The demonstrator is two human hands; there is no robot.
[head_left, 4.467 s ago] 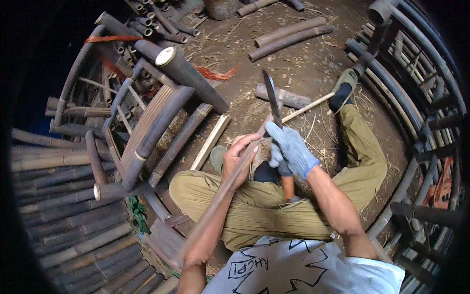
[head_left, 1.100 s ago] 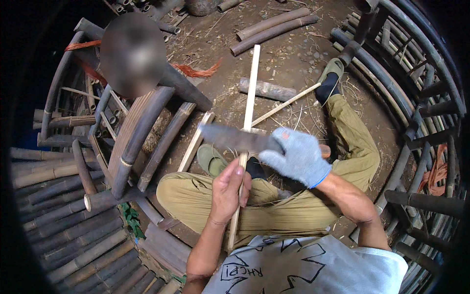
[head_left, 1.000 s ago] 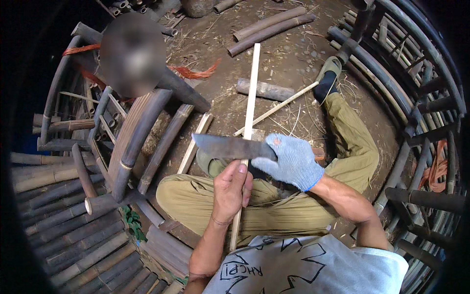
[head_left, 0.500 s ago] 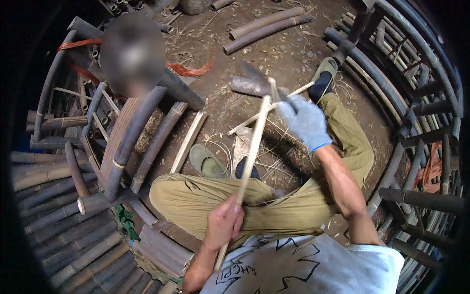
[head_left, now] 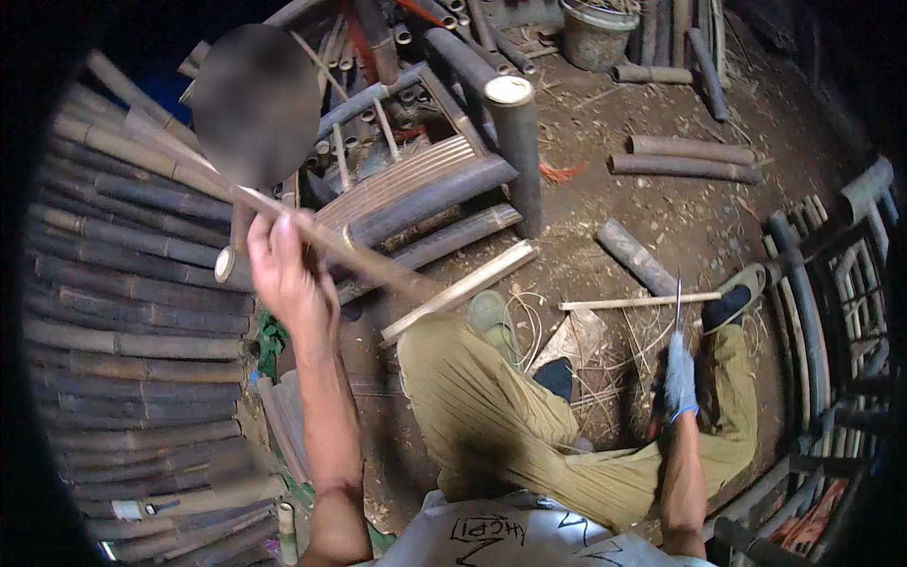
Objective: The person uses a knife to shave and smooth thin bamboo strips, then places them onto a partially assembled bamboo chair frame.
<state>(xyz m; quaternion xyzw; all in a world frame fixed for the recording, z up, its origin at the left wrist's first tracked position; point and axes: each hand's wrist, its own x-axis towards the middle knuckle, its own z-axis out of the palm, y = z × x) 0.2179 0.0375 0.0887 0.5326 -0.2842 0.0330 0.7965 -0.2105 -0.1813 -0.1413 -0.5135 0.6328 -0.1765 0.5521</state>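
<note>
Fingers (head_left: 274, 248) of the left hand (head_left: 288, 279) are gripping a bamboo strip (head_left: 378, 267) running lengthwise up-left to down-right; the gloved right hand (head_left: 678, 376) is clasping a knife (head_left: 677, 302), well apart.

Bare brown dirt floor (head_left: 680, 217) w/ short grey bamboo log (head_left: 635, 257), pale split bamboo slat (head_left: 460, 291), thin pale stick (head_left: 639, 302), loose shavings.

The light is dim and a bit blue, brightest on the dirt floor (head_left: 661, 217) in the middle. The corners are black, and straight poles bend near the rim. A dark shadow lies under the knees. A round blurred patch sits at the top left. The raised left hand (head_left: 288, 274) looks slightly smeared, maybe from moving.
</note>
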